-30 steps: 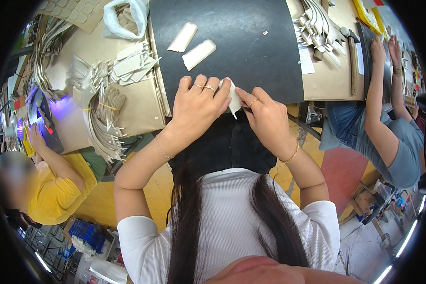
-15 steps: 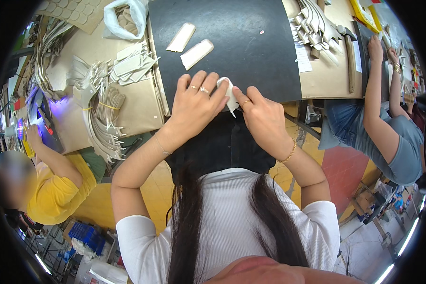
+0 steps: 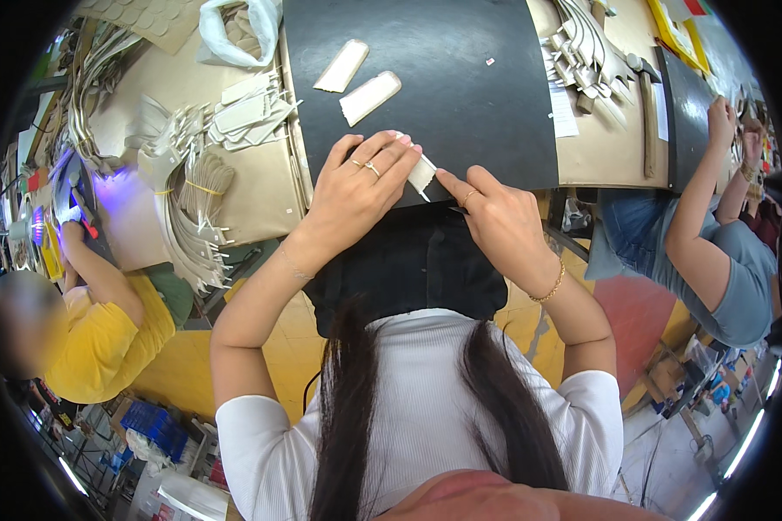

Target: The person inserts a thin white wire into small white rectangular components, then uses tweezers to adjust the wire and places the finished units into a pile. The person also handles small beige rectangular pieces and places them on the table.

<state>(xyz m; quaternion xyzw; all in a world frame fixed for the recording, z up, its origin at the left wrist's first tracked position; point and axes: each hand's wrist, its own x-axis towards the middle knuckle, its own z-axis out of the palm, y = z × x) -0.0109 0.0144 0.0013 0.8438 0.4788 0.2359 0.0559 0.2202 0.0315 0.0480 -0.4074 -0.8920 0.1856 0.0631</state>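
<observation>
At the near edge of the black work board (image 3: 460, 87), my left hand (image 3: 356, 180) holds a small cream flat piece (image 3: 422, 174) with its fingers closed over it. One end of the piece sticks out past the fingertips, a thin strand hanging from it. My right hand (image 3: 500, 213) is beside that end, index finger stretched toward it and the other fingers curled. Its fingertip is at the piece's edge; whether it touches, I cannot tell. The right thumb is hidden. Two similar cream pieces (image 3: 341, 65) (image 3: 370, 98), each with a tan rounded end, lie farther back on the board.
Left of the board are stacked cream pieces (image 3: 250, 113), banded strap bundles (image 3: 202, 187) and a white bag (image 3: 241, 33). To the right lie more straps (image 3: 579, 52) and a hammer (image 3: 647, 122). Co-workers sit at left, in yellow (image 3: 113, 339), and right, in grey-blue (image 3: 721, 278).
The cream piece has gone from raised and bent between both hands to lying flatter under my left fingers. My right hand has drawn slightly right and down, its index finger straighter.
</observation>
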